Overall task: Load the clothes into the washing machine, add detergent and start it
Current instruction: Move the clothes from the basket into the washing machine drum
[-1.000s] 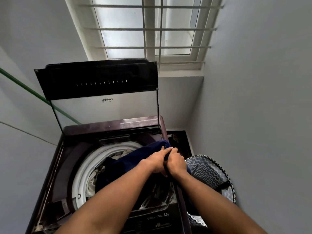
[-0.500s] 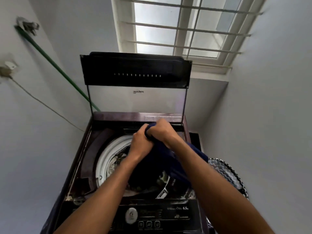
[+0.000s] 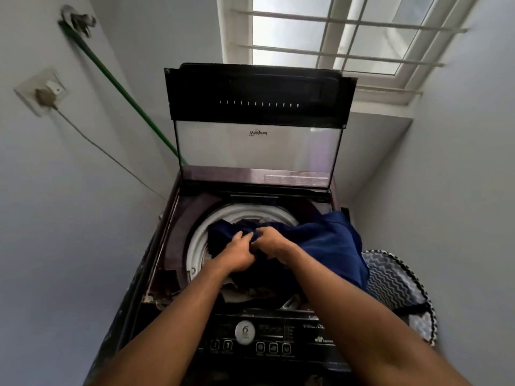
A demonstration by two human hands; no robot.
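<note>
Hands meet at frame centre: left hand [image 3: 237, 256] and right hand [image 3: 274, 245] both clutch soft, crumpled navy cloth [image 3: 320, 240], bunched over the washing machine's [image 3: 167, 246] round white drum rim [image 3: 195, 246] and draped right toward the zigzag-patterned basket [image 3: 390, 282].

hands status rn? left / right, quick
Left hand: closed, gripping the dark blue garment over the drum opening.
Right hand: closed, gripping the same garment beside the left.
</note>
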